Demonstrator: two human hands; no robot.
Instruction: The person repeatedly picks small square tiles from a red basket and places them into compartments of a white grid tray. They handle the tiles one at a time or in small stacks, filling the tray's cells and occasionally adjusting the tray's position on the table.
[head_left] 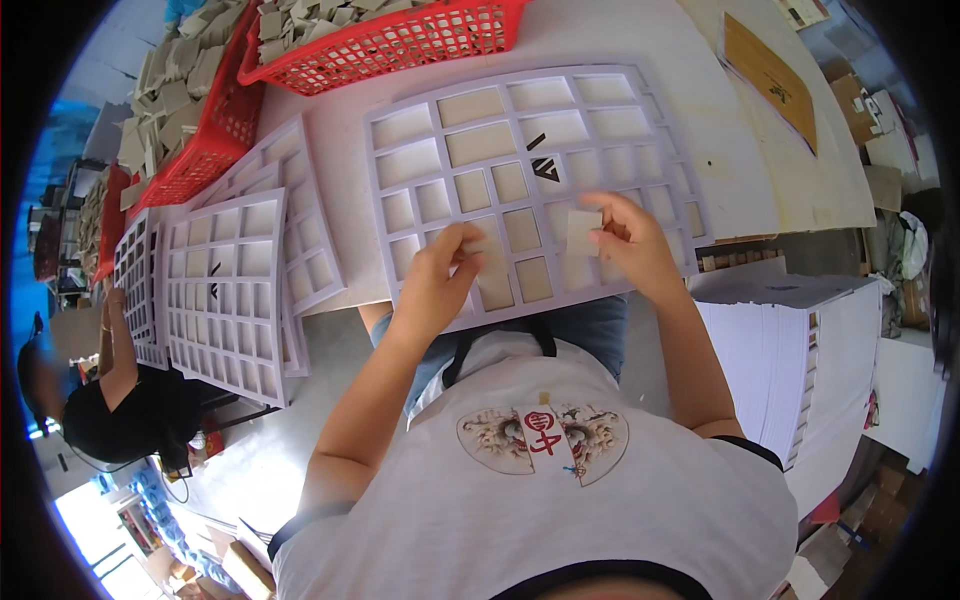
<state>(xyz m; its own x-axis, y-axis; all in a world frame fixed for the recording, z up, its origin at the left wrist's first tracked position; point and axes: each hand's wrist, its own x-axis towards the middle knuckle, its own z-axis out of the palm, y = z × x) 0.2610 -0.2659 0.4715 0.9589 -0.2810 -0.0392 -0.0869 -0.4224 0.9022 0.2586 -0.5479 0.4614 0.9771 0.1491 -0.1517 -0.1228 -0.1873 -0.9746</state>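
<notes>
A white grid frame [590, 297] with rows of square and oblong compartments lies on the table in front of me. Flat beige pieces [521, 229] sit in several compartments, mostly in the middle columns. My right hand [637, 248] pinches a beige square piece [582, 234] between thumb and fingers, above the right half of the frame. Over the lower left part, my left hand [440, 277] has thumb and index finger drawn together. A beige surface shows right at its fingertips; whether that is a held piece or one lying in a compartment cannot be made out.
Red plastic baskets [390, 50] heaped with beige pieces stand at the back and left. More white grid frames [228, 290] lean at the left, near a person in black [130, 410]. A brown board [770, 80] lies far right; a white stack [760, 350] stands at the right.
</notes>
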